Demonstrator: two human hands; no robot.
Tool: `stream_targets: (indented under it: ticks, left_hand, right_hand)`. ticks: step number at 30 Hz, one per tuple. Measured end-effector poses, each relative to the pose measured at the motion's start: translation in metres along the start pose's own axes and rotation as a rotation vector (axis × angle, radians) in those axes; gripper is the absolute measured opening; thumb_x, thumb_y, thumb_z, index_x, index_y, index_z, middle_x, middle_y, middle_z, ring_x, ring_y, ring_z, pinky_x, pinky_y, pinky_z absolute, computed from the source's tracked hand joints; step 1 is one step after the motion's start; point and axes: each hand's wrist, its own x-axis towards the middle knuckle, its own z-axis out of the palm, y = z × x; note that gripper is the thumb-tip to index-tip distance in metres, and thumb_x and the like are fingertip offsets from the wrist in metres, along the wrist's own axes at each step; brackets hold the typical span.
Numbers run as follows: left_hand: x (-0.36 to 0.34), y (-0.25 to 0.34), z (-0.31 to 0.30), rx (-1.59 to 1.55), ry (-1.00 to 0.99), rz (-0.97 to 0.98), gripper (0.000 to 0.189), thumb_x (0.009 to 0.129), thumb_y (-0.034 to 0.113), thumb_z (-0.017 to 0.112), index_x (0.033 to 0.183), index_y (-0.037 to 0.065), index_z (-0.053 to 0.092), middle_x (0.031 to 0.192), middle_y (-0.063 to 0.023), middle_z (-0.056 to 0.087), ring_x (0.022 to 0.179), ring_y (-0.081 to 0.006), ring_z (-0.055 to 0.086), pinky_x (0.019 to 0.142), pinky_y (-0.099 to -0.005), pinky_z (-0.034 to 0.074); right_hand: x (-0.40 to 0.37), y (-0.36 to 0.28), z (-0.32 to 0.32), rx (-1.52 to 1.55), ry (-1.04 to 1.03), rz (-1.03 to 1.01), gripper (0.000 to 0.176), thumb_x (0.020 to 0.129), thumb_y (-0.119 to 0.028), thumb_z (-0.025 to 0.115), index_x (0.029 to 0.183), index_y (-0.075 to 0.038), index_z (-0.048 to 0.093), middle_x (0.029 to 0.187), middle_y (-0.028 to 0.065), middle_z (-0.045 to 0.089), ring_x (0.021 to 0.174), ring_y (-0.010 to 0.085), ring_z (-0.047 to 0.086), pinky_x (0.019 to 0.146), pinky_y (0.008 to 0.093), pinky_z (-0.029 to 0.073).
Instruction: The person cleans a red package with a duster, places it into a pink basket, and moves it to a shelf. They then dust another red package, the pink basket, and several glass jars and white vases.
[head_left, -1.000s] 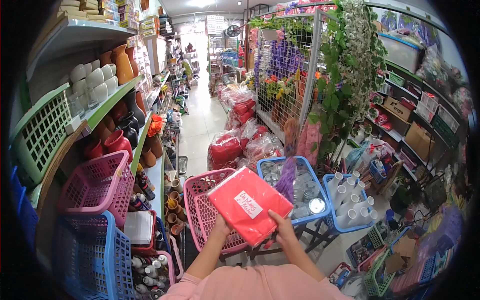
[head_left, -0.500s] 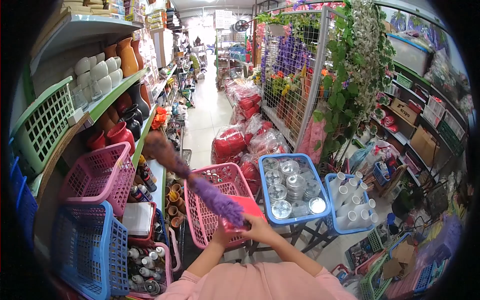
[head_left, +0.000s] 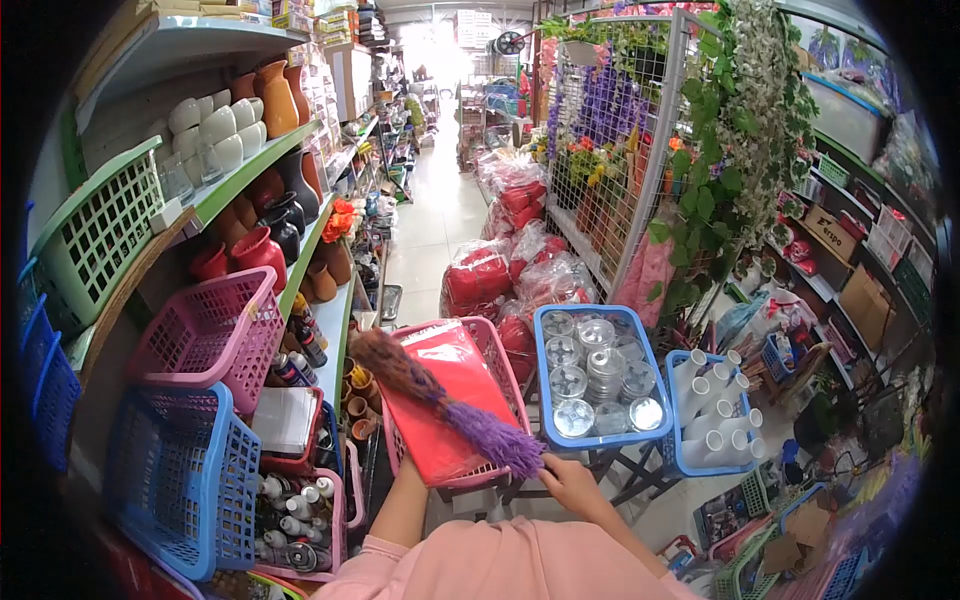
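The red packet (head_left: 425, 425) hides the grip of the left hand (head_left: 409, 474) beneath it.

Bright glare at far aisle end, blown out; fisheye warp, black corners; duster (head_left: 440, 405) above L grip (head_left: 408, 470) slightly soft.

Centre front: package (head_left: 425, 400) lies over the front basket (head_left: 514, 385), duster (head_left: 490, 430) across the package. Right: containers (head_left: 603, 372) in the middle basket (head_left: 612, 439), then vases (head_left: 700, 412) in the far basket (head_left: 715, 470). Behind: bundles (head_left: 478, 277) beside the wire rack (head_left: 610, 170). Left: shelves (head_left: 245, 168) bearing pots (head_left: 257, 250).
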Motion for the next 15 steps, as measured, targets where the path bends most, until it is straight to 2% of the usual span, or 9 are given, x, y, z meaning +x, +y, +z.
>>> stream_targets:
  ticks: [1,2,3,4,8,10,11,14,15]
  left_hand:
    - [-0.01,-0.006,-0.004,-0.001,0.006,0.006,0.048,0.093,0.04,0.048,0.13,0.01,0.046,0.132,-0.0111,0.049,0.117,-0.0275,0.049,0.096,-0.0478,0.045]
    - [-0.02,-0.012,-0.008,-0.002,0.014,0.012,0.048,0.093,0.04,0.048,0.13,0.01,0.046,0.132,-0.0111,0.049,0.117,-0.0275,0.049,0.096,-0.0478,0.045]
    - [0.006,-0.008,0.006,-0.004,0.024,0.016,0.048,0.093,0.04,0.048,0.13,0.01,0.046,0.132,-0.0111,0.049,0.117,-0.0275,0.049,0.096,-0.0478,0.044]
    - [-0.004,-0.012,0.001,-0.007,0.033,0.019,0.048,0.093,0.04,0.048,0.13,0.01,0.046,0.132,-0.011,0.049,0.117,-0.0275,0.049,0.096,-0.0478,0.044]
    - [-0.004,-0.008,0.003,-0.012,0.067,0.031,0.048,0.093,0.04,0.047,0.131,0.01,0.046,0.132,-0.011,0.049,0.118,-0.0276,0.049,0.097,-0.0479,0.044]
    - [-0.018,-0.01,0.004,-0.013,0.079,0.037,0.048,0.093,0.04,0.047,0.131,0.01,0.046,0.132,-0.011,0.049,0.118,-0.0276,0.049,0.097,-0.0479,0.044]
    - [-0.01,-0.005,0.0,-0.015,0.087,0.041,0.048,0.093,0.04,0.047,0.131,0.01,0.045,0.132,-0.011,0.049,0.118,-0.0276,0.049,0.097,-0.0479,0.044]
    - [-0.004,-0.007,0.004,-0.023,0.112,0.047,0.048,0.093,0.04,0.047,0.131,0.01,0.045,0.132,-0.011,0.049,0.118,-0.0276,0.049,0.097,-0.0479,0.044]
    - [-0.005,-0.01,0.004,-0.024,0.119,0.048,0.048,0.093,0.04,0.047,0.131,0.01,0.045,0.133,-0.011,0.048,0.118,-0.0276,0.049,0.097,-0.048,0.044]
  right_hand:
    - [0.0,0.001,-0.003,-0.001,-0.005,-0.004,0.031,0.09,-0.03,0.053,0.109,-0.007,0.056,0.086,0.0254,0.062,0.083,0.0447,0.059,0.069,0.0475,0.046]
    - [0.001,0.002,-0.006,0.048,0.042,0.087,0.03,0.09,-0.03,0.053,0.107,-0.006,0.056,0.084,0.0251,0.062,0.083,0.0443,0.059,0.069,0.0475,0.045]
    - [0.0,0.004,-0.007,0.098,0.088,0.181,0.028,0.09,-0.03,0.053,0.105,-0.006,0.057,0.082,0.0249,0.062,0.082,0.0438,0.059,0.069,0.0475,0.045]
    - [0.001,0.009,-0.003,0.136,0.16,0.204,0.027,0.089,-0.028,0.053,0.101,-0.004,0.057,0.08,0.0252,0.061,0.081,0.044,0.059,0.068,0.0468,0.045]
    - [-0.003,0.013,-0.01,0.146,0.091,0.153,0.026,0.089,-0.025,0.054,0.104,-0.005,0.057,0.08,0.0246,0.061,0.08,0.0428,0.06,0.067,0.0449,0.046]
    - [-0.004,0.027,-0.023,0.066,-0.096,0.001,0.026,0.088,-0.023,0.055,0.106,-0.004,0.058,0.08,0.0242,0.062,0.078,0.0407,0.061,0.068,0.0421,0.046]
    - [-0.002,0.031,-0.026,0.066,-0.101,-0.001,0.026,0.088,-0.023,0.055,0.106,-0.004,0.058,0.08,0.0242,0.062,0.078,0.0407,0.061,0.068,0.0421,0.046]
    - [0.006,0.034,-0.027,0.192,0.15,0.142,0.027,0.087,-0.022,0.057,0.104,-0.002,0.06,0.084,0.0229,0.063,0.075,0.0378,0.061,0.069,0.0386,0.047]
    - [0.004,0.032,-0.029,0.193,0.147,0.142,0.027,0.087,-0.022,0.057,0.104,-0.002,0.06,0.084,0.0229,0.063,0.075,0.0378,0.061,0.069,0.0386,0.047]
